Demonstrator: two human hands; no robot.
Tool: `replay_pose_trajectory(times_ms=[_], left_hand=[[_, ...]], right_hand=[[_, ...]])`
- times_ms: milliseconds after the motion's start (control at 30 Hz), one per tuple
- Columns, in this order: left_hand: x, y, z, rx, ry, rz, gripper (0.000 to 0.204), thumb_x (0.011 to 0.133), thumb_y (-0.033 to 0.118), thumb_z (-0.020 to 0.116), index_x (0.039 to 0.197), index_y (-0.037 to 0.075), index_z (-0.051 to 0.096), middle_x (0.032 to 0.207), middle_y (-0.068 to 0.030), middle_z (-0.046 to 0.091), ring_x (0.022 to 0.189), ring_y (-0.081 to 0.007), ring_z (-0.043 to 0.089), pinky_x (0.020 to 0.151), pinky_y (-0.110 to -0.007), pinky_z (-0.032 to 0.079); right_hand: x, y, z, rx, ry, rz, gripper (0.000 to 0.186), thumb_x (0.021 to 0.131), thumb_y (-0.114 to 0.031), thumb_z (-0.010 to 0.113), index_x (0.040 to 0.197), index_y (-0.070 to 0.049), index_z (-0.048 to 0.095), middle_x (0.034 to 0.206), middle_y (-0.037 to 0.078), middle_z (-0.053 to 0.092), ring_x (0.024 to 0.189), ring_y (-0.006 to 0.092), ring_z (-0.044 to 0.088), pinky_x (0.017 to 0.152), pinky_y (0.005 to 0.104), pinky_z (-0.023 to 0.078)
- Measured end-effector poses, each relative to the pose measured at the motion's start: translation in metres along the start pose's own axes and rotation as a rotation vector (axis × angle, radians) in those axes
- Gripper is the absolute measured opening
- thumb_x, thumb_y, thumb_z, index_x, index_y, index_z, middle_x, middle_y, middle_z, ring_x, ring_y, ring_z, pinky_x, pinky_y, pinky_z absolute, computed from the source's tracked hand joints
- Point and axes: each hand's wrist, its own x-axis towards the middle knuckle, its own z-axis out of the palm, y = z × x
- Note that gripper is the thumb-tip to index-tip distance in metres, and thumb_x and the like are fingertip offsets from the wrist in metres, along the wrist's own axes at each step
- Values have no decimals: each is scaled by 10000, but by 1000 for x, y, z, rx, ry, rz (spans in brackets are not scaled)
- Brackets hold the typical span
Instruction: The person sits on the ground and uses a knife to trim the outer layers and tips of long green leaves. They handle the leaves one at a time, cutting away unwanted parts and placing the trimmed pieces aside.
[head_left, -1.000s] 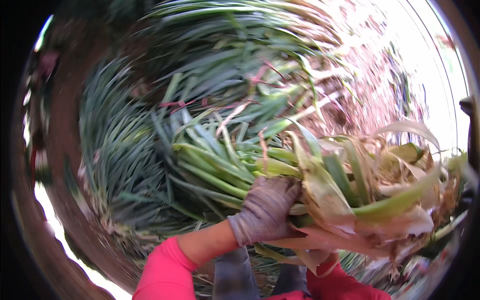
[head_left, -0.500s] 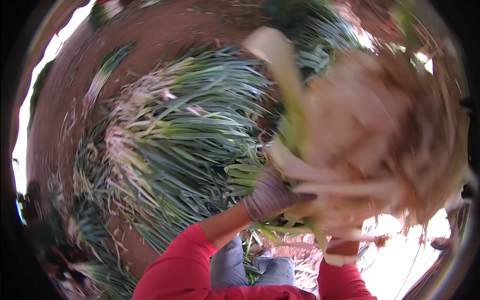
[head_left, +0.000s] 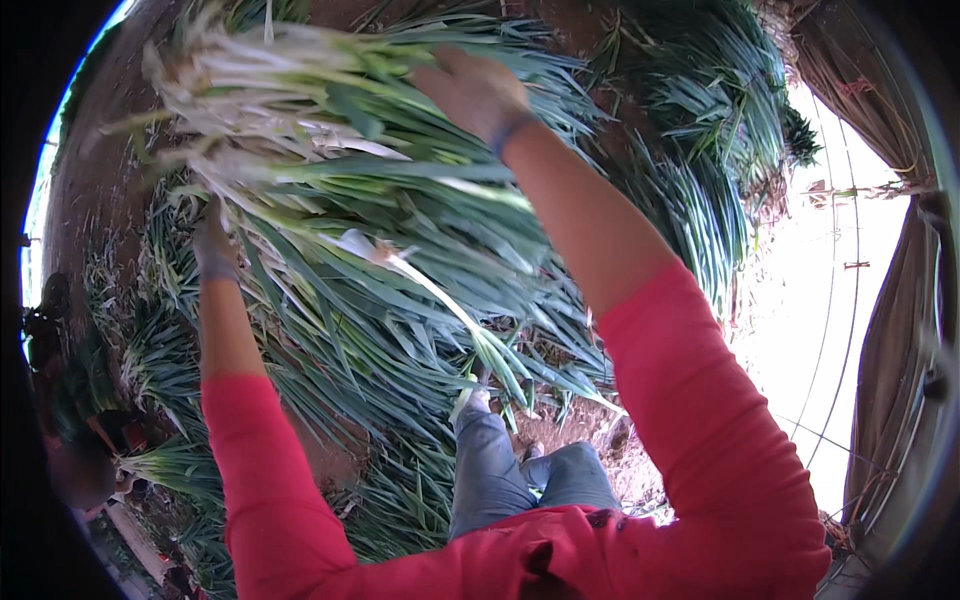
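Note:
A large bunch of leeks point(head_left: 300, 75), root ends toward the left and blurred by motion, lies over a broad heap of leeks point(head_left: 400, 310). My gloved right hand point(head_left: 475, 95) rests across the leaves on the far side of the bunch, its fingers stretched out. At the near side, close to the pale root ends, is my gloved left hand point(head_left: 215, 245); stalks hide its fingers. One loose leek point(head_left: 435, 290) lies crosswise on top of the heap, its leaves pointing toward my legs.
Another heap of leeks point(head_left: 700, 130) spreads at the far right. Brown soil point(head_left: 110, 190) shows at the left. My legs point(head_left: 490, 470) stand at the heap's near edge. A dark cloth point(head_left: 890, 370) hangs at the right. Part of another person point(head_left: 85, 470) shows at the lower left.
Both hands have gone from the right, where they held a big bunch with its roots close to the camera, to the far left over the heap. The bunch now has its roots leftward.

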Motion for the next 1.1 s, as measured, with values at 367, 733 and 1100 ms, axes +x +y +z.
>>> replay_pose_trajectory(times_ms=[367,733,1100], left_hand=[[-206,-283,188,462,-147,-328,601,839,425,786,1195,-12,576,1101,-194,667,1008,-319,662,891,-400,538],[-152,-421,199,274,-55,-557,283,933,310,732,1032,88,586,791,-46,550,637,-165,507,546,-354,476],[-190,-165,65,78,-139,-88,318,1029,381,558,1066,68,601,823,-66,662,634,-125,605,459,-280,438]], right_hand=[[-393,377,-14,-145,-282,880,560,898,-572,524,1255,-175,692,1246,187,677,1166,387,633,996,465,484],[-732,382,121,501,-388,1520,283,929,-350,621,1044,-104,702,811,33,661,733,172,606,658,312,443],[-615,305,110,996,-201,1613,223,963,-255,663,1066,-57,664,758,-27,567,579,69,466,498,227,340]])
